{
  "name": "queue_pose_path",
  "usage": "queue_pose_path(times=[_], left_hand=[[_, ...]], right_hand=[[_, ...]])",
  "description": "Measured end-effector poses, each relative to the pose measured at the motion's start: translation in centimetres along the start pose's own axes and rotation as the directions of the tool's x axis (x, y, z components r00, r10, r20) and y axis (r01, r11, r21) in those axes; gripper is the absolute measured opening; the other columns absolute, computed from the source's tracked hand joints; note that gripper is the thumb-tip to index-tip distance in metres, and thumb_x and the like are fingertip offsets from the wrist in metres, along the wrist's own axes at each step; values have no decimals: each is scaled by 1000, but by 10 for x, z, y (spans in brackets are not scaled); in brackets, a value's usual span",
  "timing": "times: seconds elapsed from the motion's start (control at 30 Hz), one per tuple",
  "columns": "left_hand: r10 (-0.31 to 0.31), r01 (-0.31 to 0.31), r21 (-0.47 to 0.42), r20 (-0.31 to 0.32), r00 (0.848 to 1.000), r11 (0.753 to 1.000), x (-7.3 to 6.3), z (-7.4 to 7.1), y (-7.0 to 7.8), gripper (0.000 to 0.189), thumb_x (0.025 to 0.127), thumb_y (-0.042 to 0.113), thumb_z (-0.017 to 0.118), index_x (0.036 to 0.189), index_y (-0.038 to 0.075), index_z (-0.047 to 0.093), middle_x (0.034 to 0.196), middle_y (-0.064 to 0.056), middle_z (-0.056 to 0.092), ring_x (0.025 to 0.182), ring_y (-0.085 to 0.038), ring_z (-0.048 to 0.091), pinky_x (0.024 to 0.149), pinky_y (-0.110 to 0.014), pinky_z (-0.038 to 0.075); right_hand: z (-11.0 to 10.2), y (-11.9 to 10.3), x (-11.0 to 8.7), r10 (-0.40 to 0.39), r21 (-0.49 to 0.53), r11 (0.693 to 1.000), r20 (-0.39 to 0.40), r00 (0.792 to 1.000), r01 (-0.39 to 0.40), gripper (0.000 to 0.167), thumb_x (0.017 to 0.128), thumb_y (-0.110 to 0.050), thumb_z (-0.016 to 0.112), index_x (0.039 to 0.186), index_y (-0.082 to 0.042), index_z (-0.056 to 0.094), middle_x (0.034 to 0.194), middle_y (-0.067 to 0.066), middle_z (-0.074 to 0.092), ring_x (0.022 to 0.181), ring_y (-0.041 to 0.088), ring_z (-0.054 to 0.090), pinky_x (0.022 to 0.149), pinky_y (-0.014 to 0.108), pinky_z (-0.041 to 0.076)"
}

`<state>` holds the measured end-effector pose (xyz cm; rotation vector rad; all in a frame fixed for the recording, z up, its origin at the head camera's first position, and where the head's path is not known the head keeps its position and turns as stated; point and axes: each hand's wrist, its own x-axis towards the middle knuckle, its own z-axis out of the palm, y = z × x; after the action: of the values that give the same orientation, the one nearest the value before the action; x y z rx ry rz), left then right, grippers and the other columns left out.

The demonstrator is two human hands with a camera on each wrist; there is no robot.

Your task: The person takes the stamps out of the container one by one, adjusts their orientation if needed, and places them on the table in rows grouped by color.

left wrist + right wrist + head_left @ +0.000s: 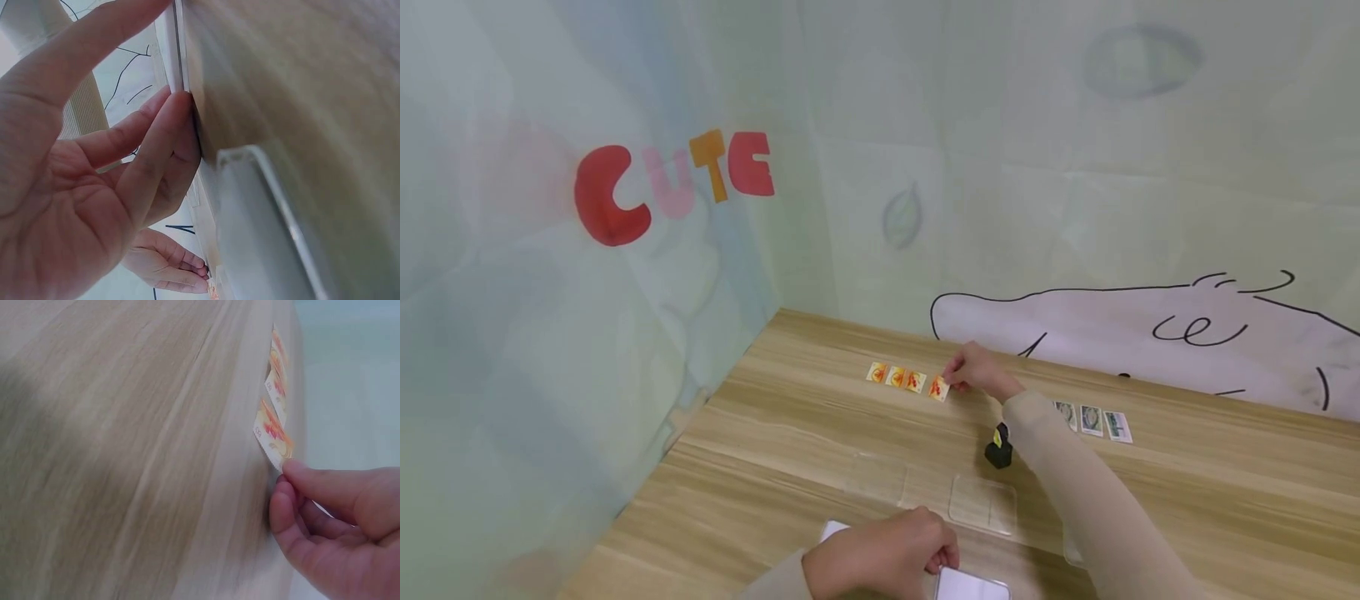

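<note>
At the far side of the table, my right hand [981,371] pinches the edge of an orange and red postage stamp [272,431] between thumb and fingertips. This stamp lies at the right end of a short row of similar orange stamps [897,377]. My left hand [887,550] is low in the head view, at the corner of a flat white case [972,586] with a clear rim. Seen from the left wrist, its curled fingers hold the case's edge. Another white case [250,219] lies beside that hand, mostly covered by it in the head view.
Green-grey stamps [1092,421] lie in a row to the right, partly behind my right sleeve. A small black object with a yellow patch [998,450] stands mid-table. Clear flat plastic pieces [982,503] rest nearer me. Fabric walls border the table's left and far edges.
</note>
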<state>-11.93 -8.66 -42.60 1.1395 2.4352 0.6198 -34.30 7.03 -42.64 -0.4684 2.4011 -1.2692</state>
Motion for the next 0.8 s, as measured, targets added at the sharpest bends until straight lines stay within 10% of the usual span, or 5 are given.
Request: queue_pose_path(times=[0.8], left_hand=[[67, -63, 75, -55, 996, 995, 1, 4, -3, 28, 70, 21, 88, 88, 12, 70, 70, 17, 49, 63, 10, 41, 57, -3, 37]], right_hand=[[13, -1, 7, -46, -220, 975, -100, 994, 24, 3, 86, 9, 69, 84, 6, 70, 74, 9, 64, 64, 16, 54, 56, 22, 43]])
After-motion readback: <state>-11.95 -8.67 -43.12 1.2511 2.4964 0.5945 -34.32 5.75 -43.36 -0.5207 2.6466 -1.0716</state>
